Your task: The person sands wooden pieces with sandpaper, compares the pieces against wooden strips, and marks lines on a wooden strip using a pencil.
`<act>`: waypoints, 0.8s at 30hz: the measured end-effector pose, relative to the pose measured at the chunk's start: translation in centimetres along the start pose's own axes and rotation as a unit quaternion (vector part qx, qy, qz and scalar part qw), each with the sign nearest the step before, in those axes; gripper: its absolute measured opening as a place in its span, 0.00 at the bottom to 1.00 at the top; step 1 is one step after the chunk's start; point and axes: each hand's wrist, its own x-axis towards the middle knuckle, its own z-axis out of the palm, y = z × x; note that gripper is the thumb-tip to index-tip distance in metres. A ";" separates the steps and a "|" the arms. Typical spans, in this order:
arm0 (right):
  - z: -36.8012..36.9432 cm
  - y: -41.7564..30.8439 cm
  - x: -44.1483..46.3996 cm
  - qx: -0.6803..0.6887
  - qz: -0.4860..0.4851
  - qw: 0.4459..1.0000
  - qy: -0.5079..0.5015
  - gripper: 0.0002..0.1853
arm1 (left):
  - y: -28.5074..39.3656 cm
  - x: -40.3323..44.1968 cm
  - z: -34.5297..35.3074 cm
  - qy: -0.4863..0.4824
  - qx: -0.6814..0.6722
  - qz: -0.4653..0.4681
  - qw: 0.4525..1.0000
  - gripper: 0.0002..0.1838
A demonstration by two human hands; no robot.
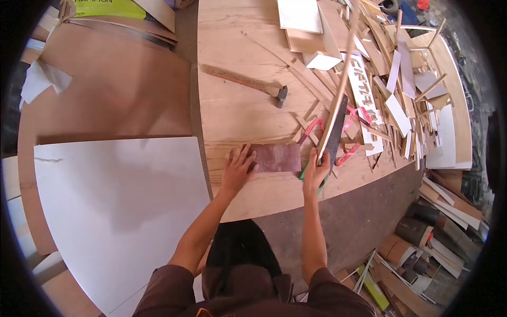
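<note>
A reddish-brown rectangular piece (276, 158) lies flat near the front edge of the wooden table (232, 124). My left hand (238, 168) rests on its left end, fingers spread over the edge. To the right of the piece, my right hand (316, 171) is closed round a long thin wooden strip (339, 95), which slants up and away. Beside and partly beneath that hand lies a handsaw (336, 129) with a dark blade and a green handle, partly hidden by the hand. Pink tape (347, 154) lies just right of the saw.
A hammer (248, 84) lies behind the brown piece. White-topped boxes (300, 16) stand at the back. Wood scraps and a lettered strip (364, 95) cover the table's right side. A large white sheet (124, 211) is at the left, and offcuts (401, 253) lie on the floor at lower right.
</note>
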 end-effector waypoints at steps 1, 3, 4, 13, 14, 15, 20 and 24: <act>1.2 -0.4 -0.4 0.121 0.027 0.992 -0.019 0.11 | 0.1 0.1 0.0 0.003 0.001 -0.003 1.000 0.23; 5.0 -0.6 -1.9 0.172 0.034 0.984 -0.027 0.16 | 0.3 0.1 -0.3 -0.012 -0.019 -0.021 1.000 0.24; 6.7 -2.0 -2.3 0.237 0.089 0.966 -0.050 0.19 | 0.1 0.2 -0.3 -0.014 -0.016 -0.016 1.000 0.24; 11.4 -0.3 -3.2 0.388 0.082 0.909 -0.128 0.26 | 0.1 0.4 -0.9 -0.020 -0.124 -0.065 0.990 0.25; 11.1 -0.1 -3.3 0.404 0.073 0.900 -0.145 0.27 | 0.1 0.5 -0.9 -0.018 -0.119 -0.065 0.991 0.26; 10.9 -0.1 -3.5 0.420 0.064 0.890 -0.163 0.27 | 0.2 0.4 -0.7 -0.015 -0.113 -0.066 0.991 0.26; 10.6 2.5 -4.8 0.414 0.059 0.895 -0.151 0.27 | 0.3 0.4 -0.8 0.003 -0.100 -0.050 0.994 0.26; 10.9 1.9 -4.4 0.360 0.035 0.924 -0.124 0.28 | 0.2 0.4 -1.0 -0.009 -0.083 -0.032 0.996 0.24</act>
